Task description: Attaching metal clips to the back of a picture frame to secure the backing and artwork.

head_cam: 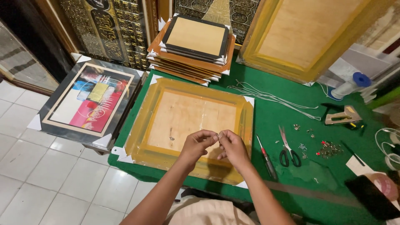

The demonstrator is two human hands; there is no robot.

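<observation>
A wrapped picture frame lies face down on the green table, its bare wooden backing up. Both my hands meet above its near edge. My left hand and my right hand pinch a tiny metal piece between their fingertips. Another small metal fitting sits on the backing, left of my hands.
A screwdriver and scissors lie right of the frame, with scattered small hardware, white cord and a spool. A stack of frames stands behind; a colourful framed picture rests at left over the tiled floor.
</observation>
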